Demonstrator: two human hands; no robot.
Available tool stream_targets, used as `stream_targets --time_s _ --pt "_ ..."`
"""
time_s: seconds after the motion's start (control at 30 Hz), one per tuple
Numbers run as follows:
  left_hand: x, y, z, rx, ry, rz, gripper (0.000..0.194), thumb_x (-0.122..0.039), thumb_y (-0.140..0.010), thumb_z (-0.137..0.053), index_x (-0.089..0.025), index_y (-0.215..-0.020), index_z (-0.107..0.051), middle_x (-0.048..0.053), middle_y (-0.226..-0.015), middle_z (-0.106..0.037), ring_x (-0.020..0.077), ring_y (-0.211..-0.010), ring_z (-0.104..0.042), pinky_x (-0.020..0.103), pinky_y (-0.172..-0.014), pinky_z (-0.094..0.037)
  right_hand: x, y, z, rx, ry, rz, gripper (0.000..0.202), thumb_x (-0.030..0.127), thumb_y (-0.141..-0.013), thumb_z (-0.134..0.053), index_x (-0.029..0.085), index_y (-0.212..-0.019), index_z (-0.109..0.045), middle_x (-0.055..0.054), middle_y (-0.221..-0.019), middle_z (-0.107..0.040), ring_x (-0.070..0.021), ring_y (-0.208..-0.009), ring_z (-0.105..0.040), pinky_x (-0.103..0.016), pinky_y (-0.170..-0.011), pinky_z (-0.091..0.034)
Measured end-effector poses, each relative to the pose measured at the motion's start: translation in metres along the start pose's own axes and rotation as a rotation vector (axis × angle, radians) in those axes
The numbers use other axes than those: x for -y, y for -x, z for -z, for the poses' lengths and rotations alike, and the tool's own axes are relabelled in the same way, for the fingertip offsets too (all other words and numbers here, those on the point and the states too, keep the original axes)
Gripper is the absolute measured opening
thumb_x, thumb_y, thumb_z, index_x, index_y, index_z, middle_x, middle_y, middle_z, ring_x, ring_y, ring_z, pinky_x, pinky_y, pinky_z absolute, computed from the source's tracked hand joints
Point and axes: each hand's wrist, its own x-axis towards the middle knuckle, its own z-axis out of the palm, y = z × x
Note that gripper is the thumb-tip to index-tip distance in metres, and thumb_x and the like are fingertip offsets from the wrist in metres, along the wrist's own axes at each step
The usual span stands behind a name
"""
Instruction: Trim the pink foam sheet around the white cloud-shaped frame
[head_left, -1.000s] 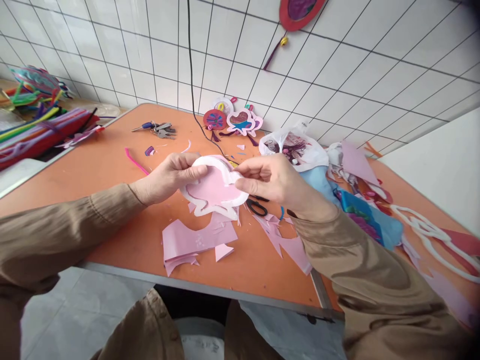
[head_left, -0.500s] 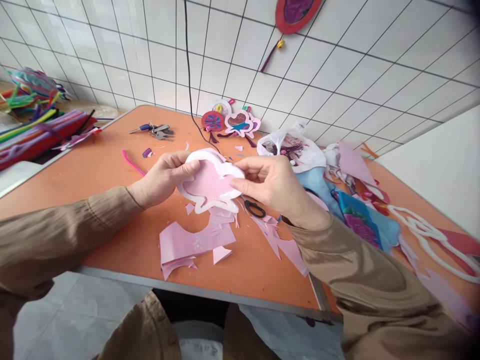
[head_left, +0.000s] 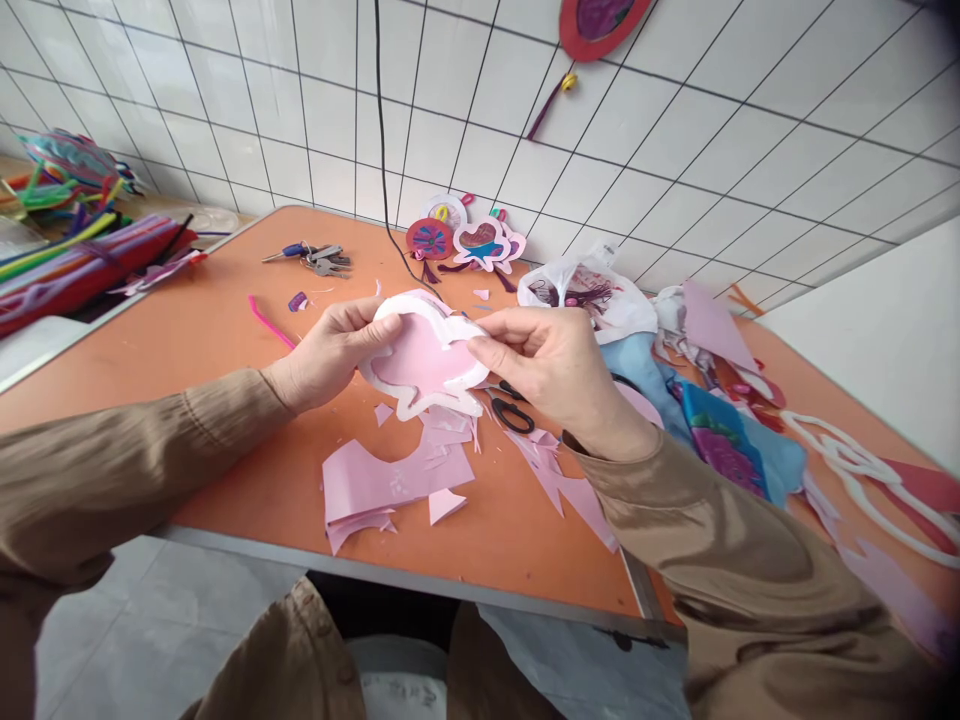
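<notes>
A pink shape with a raised white border [head_left: 424, 357] is held above the table, its pink face towards me. My left hand [head_left: 330, 352] grips its left side, thumb on the white border and fingers behind. On the right edge, my right hand [head_left: 551, 362] pinches the border between thumb and fingers. Black-handled scissors [head_left: 513, 414] lie just below my right hand, their blades partly hidden. Cut pink scraps [head_left: 397, 483] are spread on the orange table [head_left: 247, 470] below the shape.
Keys [head_left: 326, 260] lie at the back left, near a pink pipe cleaner [head_left: 270, 322]. Finished ornaments [head_left: 480, 245] lean at the wall. A white plastic bag [head_left: 626, 305], blue fabric [head_left: 784, 455] and white cord [head_left: 847, 455] lie rightward. Bundled pipe cleaners [head_left: 97, 265] sit far left.
My right thumb and fingers have shifted slightly along the shape's right edge. More of the scissors shows below my right hand. The whole view has moved a little.
</notes>
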Motion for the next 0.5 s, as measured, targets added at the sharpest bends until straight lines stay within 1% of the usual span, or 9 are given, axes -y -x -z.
stream_targets --time_s 0.13,0.23,0.37,0.5 --pt "0.001 0.002 -0.003 -0.012 -0.008 0.002 0.064 -0.071 -0.065 -0.099 -0.013 -0.080 -0.077 0.002 -0.069 -0.067 0.0113 -0.058 -0.059 0.020 -0.051 -0.050 -0.001 -0.001 -0.003 -0.043 0.009 -0.025 0.009 0.027 -0.084 -0.076 0.021 -0.078 -0.078 -0.005 -0.077 -0.080 -0.0183 -0.064 -0.070 -0.034 -0.062 -0.060" --pt "0.001 0.003 -0.004 0.003 -0.016 -0.008 0.061 -0.071 -0.070 -0.096 -0.013 -0.084 -0.078 0.001 -0.068 -0.065 0.0112 -0.057 -0.057 0.020 -0.050 -0.048 -0.003 -0.002 -0.002 -0.041 0.014 -0.033 0.009 0.027 -0.083 -0.075 0.021 -0.076 -0.078 -0.003 -0.075 -0.080 -0.0165 -0.063 -0.068 -0.032 -0.060 -0.059" --pt "0.002 0.002 -0.002 0.030 -0.023 -0.028 0.061 -0.070 -0.070 -0.096 -0.013 -0.082 -0.078 0.001 -0.067 -0.065 0.0114 -0.057 -0.057 0.020 -0.050 -0.047 -0.013 -0.007 0.004 -0.033 -0.017 -0.062 0.012 0.032 -0.082 -0.080 0.023 -0.075 -0.079 -0.002 -0.074 -0.078 -0.0172 -0.064 -0.069 -0.031 -0.059 -0.058" --pt "0.003 0.000 0.000 0.089 0.017 -0.027 0.060 -0.067 -0.069 -0.098 -0.013 -0.091 -0.082 0.005 -0.077 -0.074 0.0147 -0.065 -0.065 0.023 -0.058 -0.053 -0.026 -0.013 0.010 -0.015 -0.058 -0.095 0.018 0.041 -0.082 -0.085 0.024 -0.078 -0.081 -0.002 -0.074 -0.077 -0.0180 -0.064 -0.069 -0.032 -0.058 -0.057"
